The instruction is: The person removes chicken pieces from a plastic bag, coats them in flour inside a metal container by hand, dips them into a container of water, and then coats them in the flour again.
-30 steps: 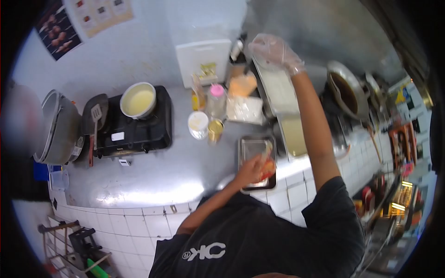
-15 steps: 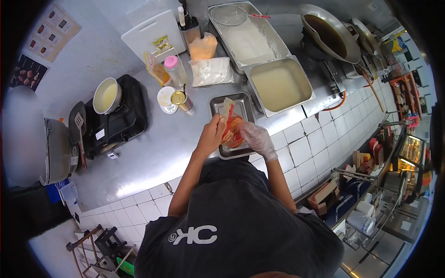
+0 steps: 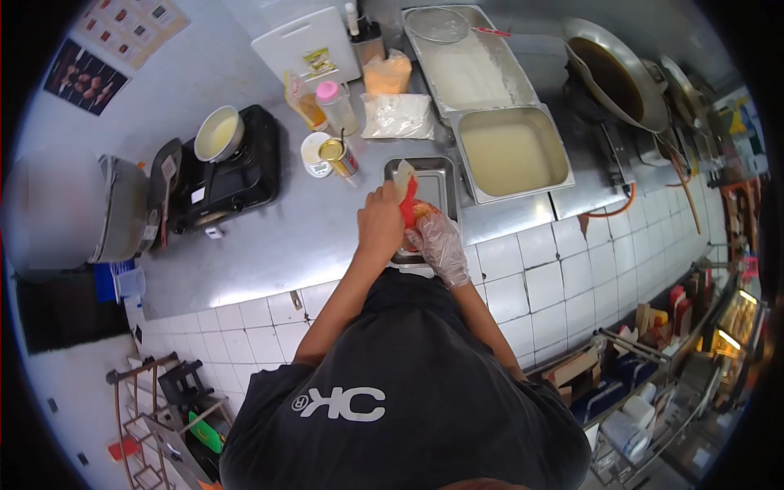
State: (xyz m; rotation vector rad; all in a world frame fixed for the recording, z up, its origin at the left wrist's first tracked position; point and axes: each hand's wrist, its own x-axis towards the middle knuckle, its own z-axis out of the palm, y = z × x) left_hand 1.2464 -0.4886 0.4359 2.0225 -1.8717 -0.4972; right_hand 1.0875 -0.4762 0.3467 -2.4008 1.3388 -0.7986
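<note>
From my remote seat, I had both hands working over the shallow steel tray, with the packet raised above its near half and an orange-red piece showing beside the red film. The bare left hand was curled around the packet's side, fingers bent and pinching the film, while the gloved right hand was cupped against the lower end, its fingers bent inward; whether they pinched the film or the piece, I couldn't tell. I judged that the left grip needed to be firm but light, pinning the slippery-looking film without squeezing what lay inside, and that the glove wanted a broad hold, since its loose, wrinkled plastic could bunch or snag. Working low over the tray seemed wisest, so that drips or crumbs would land inside its rounded rim. The film looked thin and supple, pale at its pointed top and red below; the piece looked moist and uneven. Close by on the bench, the deep rectangular pan held a smooth, cream-coloured liquid, the larger pan a matt white powdery layer, and the clear bag a slumped white mass under creased plastic.
</note>
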